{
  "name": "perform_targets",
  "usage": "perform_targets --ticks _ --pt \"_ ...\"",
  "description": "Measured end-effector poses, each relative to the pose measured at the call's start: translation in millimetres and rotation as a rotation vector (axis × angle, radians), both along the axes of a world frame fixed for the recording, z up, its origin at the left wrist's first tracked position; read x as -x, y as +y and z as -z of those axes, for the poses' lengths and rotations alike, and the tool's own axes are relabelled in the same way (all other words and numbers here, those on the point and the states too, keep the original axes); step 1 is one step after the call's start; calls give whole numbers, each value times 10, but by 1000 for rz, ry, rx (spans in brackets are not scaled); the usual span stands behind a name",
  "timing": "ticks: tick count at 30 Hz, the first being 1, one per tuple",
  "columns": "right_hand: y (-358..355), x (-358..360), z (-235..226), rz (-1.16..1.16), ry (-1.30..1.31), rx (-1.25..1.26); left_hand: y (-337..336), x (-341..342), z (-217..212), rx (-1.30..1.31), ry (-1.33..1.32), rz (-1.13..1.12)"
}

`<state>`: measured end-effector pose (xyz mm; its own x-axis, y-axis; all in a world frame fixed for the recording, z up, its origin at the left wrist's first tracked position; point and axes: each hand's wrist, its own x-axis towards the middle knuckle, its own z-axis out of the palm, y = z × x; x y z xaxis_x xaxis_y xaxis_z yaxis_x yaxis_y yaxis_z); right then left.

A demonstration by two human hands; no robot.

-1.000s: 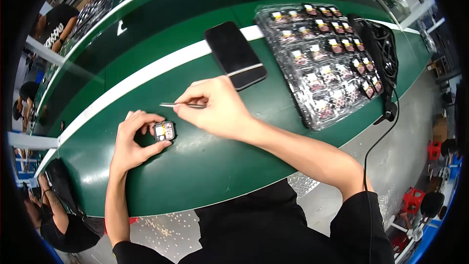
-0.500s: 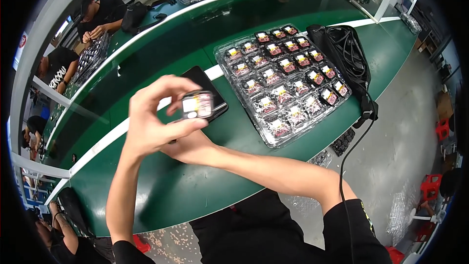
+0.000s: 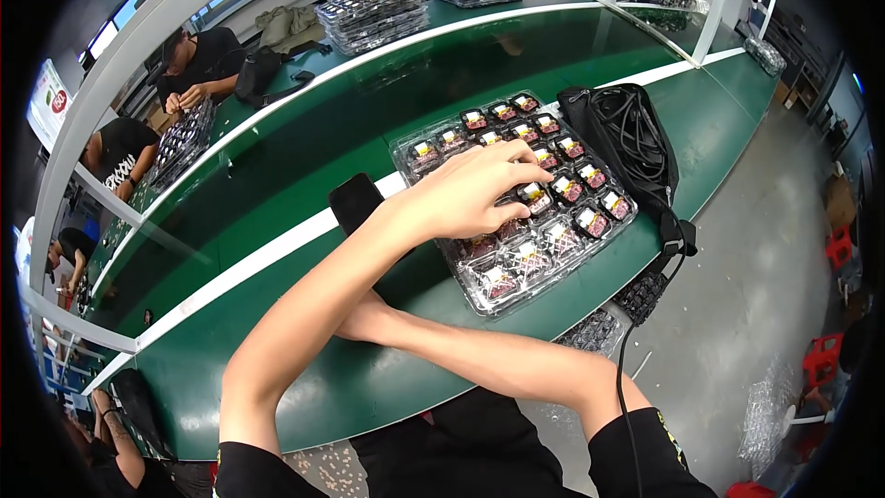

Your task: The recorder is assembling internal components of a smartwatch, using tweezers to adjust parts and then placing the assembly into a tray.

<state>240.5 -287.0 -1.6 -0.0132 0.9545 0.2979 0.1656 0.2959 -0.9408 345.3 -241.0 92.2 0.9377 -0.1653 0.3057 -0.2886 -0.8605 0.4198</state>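
One black module (image 3: pixel 534 195) seems pinched in the left hand (image 3: pixel 481 186); right hand (image 3: pixel 365 319), grip hidden.

Tray (image 3: pixel 472 295) is looking like thin clear plast., v. glossy. Blk pcs (image 3: pixel 591 220) in it are showing shiny plast. Phone (image 3: pixel 355 198) is looking smooth & glass-like. Table (image 3: pixel 350 397) is giving off soft sheen, smooth grn surf. Bag (image 3: pixel 608 143) is looking like matt blk cloth; sleeve (image 3: pixel 636 452) ditto. Post (image 3: pixel 717 5) is looking like smooth wht-painted metal.
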Motion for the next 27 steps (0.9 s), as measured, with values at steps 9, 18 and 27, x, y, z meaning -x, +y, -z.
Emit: perform_targets --ticks 9,18,27 --pt "418 343 535 41 1 -180 -731 1808 -1140 72 -683 -118" --pt "66 -7 -61 139 -101 -57 -836 2792 -1479 -120 -744 -163" --pt "64 149 -52 82 -158 2 -438 3136 -1228 -305 -1045 -206"
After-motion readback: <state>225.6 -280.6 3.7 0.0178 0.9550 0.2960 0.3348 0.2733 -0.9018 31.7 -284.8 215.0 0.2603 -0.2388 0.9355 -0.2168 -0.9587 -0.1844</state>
